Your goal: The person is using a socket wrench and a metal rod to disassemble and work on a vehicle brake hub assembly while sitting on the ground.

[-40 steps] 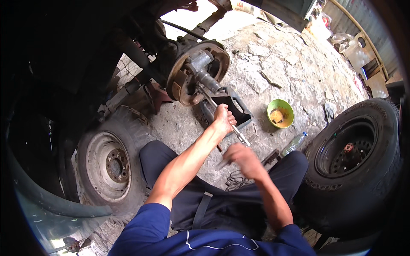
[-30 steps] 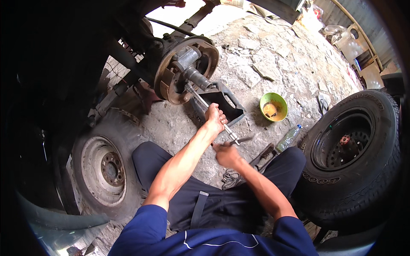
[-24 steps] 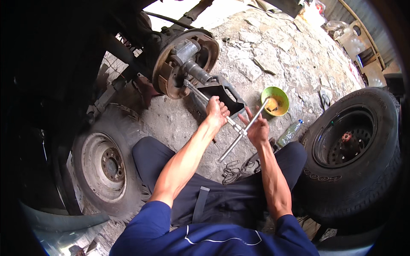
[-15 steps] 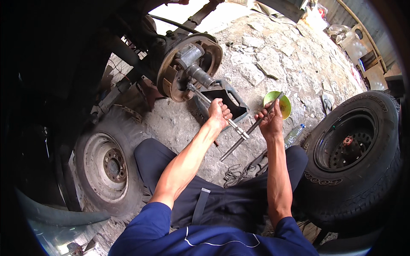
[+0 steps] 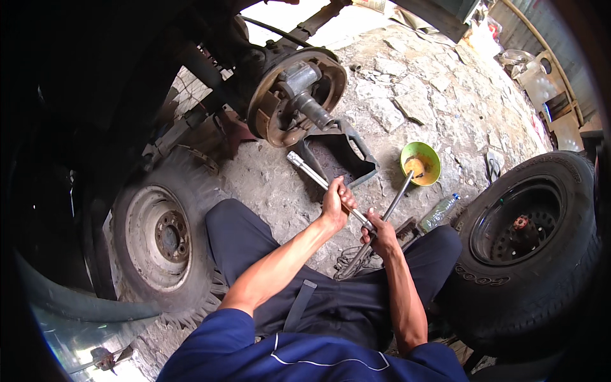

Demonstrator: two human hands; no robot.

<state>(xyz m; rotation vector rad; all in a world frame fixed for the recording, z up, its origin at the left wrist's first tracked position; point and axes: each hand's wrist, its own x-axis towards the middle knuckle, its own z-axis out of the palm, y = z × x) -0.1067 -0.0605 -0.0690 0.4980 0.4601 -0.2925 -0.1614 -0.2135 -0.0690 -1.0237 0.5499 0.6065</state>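
Observation:
A chrome socket tool with a crossbar (image 5: 312, 172) lies in my two closed hands, its socket end off the hub, below it to the left. My left hand (image 5: 337, 200) grips the long shaft midway. My right hand (image 5: 379, 232) is wrapped round the tool where shaft and crossbar cross. Above is the rusty brake backing plate (image 5: 266, 114) with a protruding spindle (image 5: 309, 105). A cut-open dark plastic container (image 5: 369, 172) sits under it. A green bowl (image 5: 428, 155) with orange-brown contents is behind the crossbar's upper end.
A worn wheel (image 5: 146, 248) stands at my left beside a vehicle's dark body. A large tyre (image 5: 522, 299) is at my right, near a clear plastic bottle (image 5: 439, 213), a flip-flop (image 5: 494, 165) and a coiled cord (image 5: 347, 261). Rough stone ground (image 5: 407, 89) stretches toward a corrugated wall (image 5: 534, 25).
The socket end has come away from the brake assembly, down and toward me. My right hand has moved down and left along the crossbar to its junction with the shaft.

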